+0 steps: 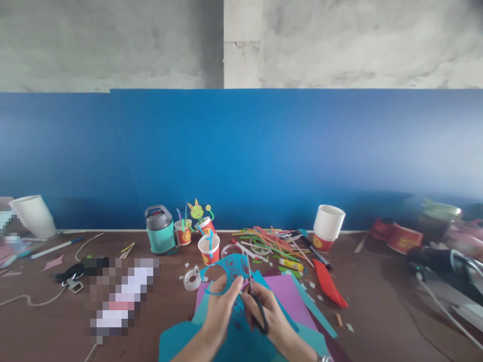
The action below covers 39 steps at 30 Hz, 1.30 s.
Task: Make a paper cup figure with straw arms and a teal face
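Observation:
My left hand (pixel 221 307) is closed on a sheet of blue paper (pixel 217 262) with a large round hole cut in it and circles and other shapes drawn on it. In my right hand (pixel 272 307) is a pair of black-handled scissors (pixel 260 307), blades pointing up and away at the paper's right side. Whether the blades are open I cannot make out. Both hands are close together above a purple sheet (pixel 285 289) and more blue sheets (pixel 181 337). A roll of clear tape (pixel 192 279) lies left of the cut paper.
Behind the papers stand a paper cup with blue straws (pixel 209 255), a cup with a green animal face (pixel 196 211) and a teal flask (pixel 161 237). Colourful strips (pixel 269 241), a glue stick (pixel 290 264), stacked cups (pixel 327 223) and a red piece (pixel 329 285) are at the right.

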Each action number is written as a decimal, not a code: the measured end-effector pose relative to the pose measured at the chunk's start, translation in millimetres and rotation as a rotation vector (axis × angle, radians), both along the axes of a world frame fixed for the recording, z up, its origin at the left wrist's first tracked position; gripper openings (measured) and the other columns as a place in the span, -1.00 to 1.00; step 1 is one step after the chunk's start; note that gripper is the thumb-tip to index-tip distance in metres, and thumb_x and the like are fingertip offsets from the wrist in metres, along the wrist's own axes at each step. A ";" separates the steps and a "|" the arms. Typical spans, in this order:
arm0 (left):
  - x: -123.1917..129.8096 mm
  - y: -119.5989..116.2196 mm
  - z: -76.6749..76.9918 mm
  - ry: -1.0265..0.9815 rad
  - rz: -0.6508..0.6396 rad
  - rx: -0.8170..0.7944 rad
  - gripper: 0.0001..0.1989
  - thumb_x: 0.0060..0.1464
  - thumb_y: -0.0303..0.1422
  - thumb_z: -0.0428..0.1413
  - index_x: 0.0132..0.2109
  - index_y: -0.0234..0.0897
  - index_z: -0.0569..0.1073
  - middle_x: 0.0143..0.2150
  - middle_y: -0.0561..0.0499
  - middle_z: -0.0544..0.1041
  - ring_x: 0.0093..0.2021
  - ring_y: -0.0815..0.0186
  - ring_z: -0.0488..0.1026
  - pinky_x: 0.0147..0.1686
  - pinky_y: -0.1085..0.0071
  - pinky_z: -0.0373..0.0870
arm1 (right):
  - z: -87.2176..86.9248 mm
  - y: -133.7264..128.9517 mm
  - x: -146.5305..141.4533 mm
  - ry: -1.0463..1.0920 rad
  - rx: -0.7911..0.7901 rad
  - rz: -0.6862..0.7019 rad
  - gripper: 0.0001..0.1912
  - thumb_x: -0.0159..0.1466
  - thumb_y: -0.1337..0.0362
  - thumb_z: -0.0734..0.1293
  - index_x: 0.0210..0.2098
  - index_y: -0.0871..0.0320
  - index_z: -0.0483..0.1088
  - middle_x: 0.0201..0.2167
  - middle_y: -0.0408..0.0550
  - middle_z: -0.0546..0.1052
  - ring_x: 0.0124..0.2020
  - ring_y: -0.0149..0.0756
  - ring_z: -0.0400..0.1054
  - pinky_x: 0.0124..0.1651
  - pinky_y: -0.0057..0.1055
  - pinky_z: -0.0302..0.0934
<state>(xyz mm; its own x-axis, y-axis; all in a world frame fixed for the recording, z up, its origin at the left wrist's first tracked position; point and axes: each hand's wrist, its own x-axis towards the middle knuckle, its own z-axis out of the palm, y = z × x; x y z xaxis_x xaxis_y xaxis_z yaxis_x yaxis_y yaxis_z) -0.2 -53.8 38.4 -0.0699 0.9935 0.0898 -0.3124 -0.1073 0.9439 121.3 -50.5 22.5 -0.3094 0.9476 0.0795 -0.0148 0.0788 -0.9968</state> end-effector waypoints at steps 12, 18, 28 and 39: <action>-4.2 5.1 -2.6 0.019 0.036 -0.025 -0.76 -0.13 -0.18 0.27 -0.47 -0.27 0.52 -0.49 0.07 0.51 -0.40 0.28 0.38 -0.29 0.41 0.33 | -2.4 2.6 1.7 -0.008 -0.024 -0.005 -0.41 0.07 -0.30 0.32 -0.53 0.12 0.19 -0.81 -0.33 0.21 -0.78 -0.55 -0.01 -0.69 -0.55 -0.11; -4.5 2.6 6.9 0.005 0.019 -0.027 -0.76 -0.12 -0.18 0.27 -0.51 -0.26 0.50 -0.54 0.10 0.48 -0.45 0.30 0.36 -0.32 0.42 0.33 | -1.4 2.9 1.8 -0.015 -0.027 -0.008 -0.40 0.07 -0.31 0.31 -0.53 0.13 0.20 -0.82 -0.34 0.20 -0.79 -0.56 -0.03 -0.71 -0.56 -0.14; -4.9 4.6 -2.2 -0.015 0.104 -0.067 -0.67 -0.22 -0.11 0.32 -0.41 -0.28 0.53 -0.48 0.04 0.53 -0.40 0.25 0.41 -0.31 0.39 0.35 | -3.1 3.3 1.1 0.001 -0.045 -0.006 -0.40 0.05 -0.32 0.33 -0.55 0.12 0.20 -0.82 -0.34 0.19 -0.81 -0.57 -0.03 -0.73 -0.57 -0.14; -2.3 3.4 -8.1 0.049 0.097 0.015 -0.68 -0.07 -0.09 0.26 -0.35 -0.28 0.53 -0.42 0.03 0.53 -0.36 0.25 0.41 -0.28 0.39 0.37 | 0.0 0.9 -0.4 0.044 -0.071 0.039 -0.42 0.02 -0.27 0.39 -0.51 0.14 0.25 -0.81 -0.31 0.26 -0.80 -0.55 0.04 -0.72 -0.57 -0.07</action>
<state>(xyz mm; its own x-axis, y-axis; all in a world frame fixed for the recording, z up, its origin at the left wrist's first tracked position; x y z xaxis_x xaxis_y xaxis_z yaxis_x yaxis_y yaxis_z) -2.5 -50.4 30.3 -0.1611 0.9808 0.1101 -0.2532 -0.1489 0.9559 120.9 -49.5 22.5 -0.3440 0.9386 0.0271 -0.0601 0.0068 -0.9982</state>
